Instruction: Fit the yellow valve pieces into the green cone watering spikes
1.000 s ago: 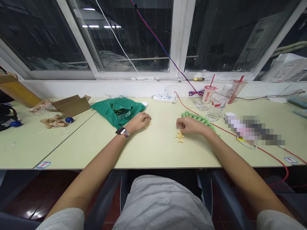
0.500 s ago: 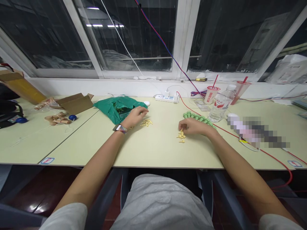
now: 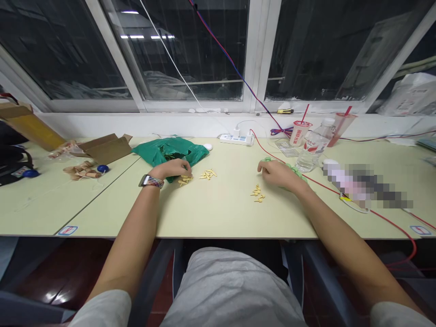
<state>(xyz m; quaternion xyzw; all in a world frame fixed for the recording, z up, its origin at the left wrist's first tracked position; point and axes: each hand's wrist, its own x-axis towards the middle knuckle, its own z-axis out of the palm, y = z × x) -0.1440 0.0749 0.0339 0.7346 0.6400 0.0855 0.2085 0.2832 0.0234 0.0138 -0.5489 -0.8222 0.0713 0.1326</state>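
Observation:
My left hand [image 3: 173,168], fingers bent and pressed together, is at a small pile of yellow pieces [image 3: 185,180] in front of the green plastic bag [image 3: 153,151]. A second yellow pile [image 3: 207,174] lies just right of it. My right hand [image 3: 277,173] has its fingers curled together over a row of green pieces [image 3: 295,170], hiding most of them. Below its fingertips a third group of yellow pieces [image 3: 258,193] lies on the table. Whatever either hand holds is too small or hidden to make out.
An open cardboard box [image 3: 105,148] and wooden toys [image 3: 81,170] are at the left. A power strip [image 3: 236,139] lies at the back. To the right stand a pink cup [image 3: 299,133] and a water bottle [image 3: 312,147], and a red cable [image 3: 327,193] crosses the table.
My left hand has moved left and down to the yellow pile beside the bag. My right hand has shifted up slightly, off the yellow pieces and further over the green row.

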